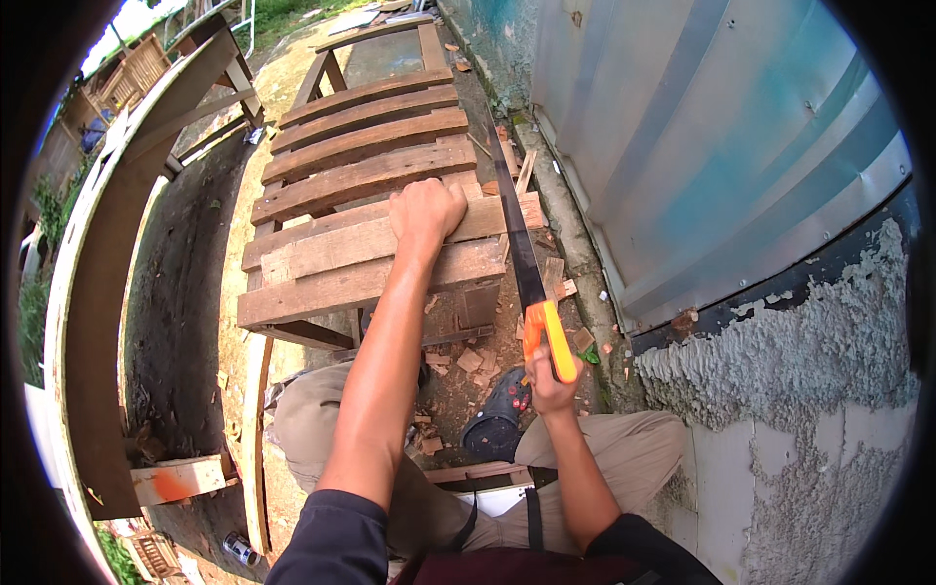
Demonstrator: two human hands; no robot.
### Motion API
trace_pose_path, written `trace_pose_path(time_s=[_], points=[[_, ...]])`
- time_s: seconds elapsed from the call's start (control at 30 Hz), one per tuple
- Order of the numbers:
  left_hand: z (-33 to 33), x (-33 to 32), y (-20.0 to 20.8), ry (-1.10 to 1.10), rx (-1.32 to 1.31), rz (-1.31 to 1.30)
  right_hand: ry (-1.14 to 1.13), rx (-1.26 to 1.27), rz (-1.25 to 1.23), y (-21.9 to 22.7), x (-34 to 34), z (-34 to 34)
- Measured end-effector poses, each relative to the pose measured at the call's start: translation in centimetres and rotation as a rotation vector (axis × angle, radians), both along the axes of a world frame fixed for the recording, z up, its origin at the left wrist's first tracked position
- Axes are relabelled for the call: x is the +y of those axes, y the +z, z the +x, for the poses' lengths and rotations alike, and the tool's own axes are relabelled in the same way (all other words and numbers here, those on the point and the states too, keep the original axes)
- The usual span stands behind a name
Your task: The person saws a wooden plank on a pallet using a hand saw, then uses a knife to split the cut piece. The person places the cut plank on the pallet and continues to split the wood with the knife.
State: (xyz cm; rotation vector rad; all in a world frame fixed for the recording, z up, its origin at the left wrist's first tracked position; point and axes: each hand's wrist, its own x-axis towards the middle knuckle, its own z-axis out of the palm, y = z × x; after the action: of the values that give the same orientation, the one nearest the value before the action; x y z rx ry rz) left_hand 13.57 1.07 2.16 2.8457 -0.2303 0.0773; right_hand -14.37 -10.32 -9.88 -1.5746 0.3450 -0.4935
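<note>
My left hand is closed and bears down on a loose wooden plank, its fingers curled over the far side and partly hidden. This plank lies crosswise on the near end of a slatted wooden bench. In my right hand is a handsaw, gripped by its orange and yellow handle. The long dark blade points away from me and crosses the plank near its right end. A short piece of the plank shows right of the blade. Whether the teeth are in the wood I cannot tell.
Wood offcuts litter the ground beneath the bench's near end. A corrugated metal sheet and a rough wall stand close on the right. Along the left runs a long wooden frame. A can lies at lower left.
</note>
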Motion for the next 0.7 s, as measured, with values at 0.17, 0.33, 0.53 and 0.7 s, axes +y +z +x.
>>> trace_pose_path(time_s=[0.17,0.33,0.53,0.7], points=[[0.0,0.3,0.3,-0.053,0.03,0.02,-0.064,-0.089,-0.083,4.3,0.7,7.8],[0.4,1.1,-0.9,-0.069,-0.056,0.05,-0.016,-0.184,-0.373,-2.8,2.3,-6.1],[0.2,1.0,-0.7,-0.053,-0.062,0.034,-0.018,-0.168,-0.441,-0.3,1.2,-1.2],[0.5,0.8,-1.0,-0.057,-0.065,0.014,-0.047,-0.134,-0.235,4.6,1.0,7.5]])
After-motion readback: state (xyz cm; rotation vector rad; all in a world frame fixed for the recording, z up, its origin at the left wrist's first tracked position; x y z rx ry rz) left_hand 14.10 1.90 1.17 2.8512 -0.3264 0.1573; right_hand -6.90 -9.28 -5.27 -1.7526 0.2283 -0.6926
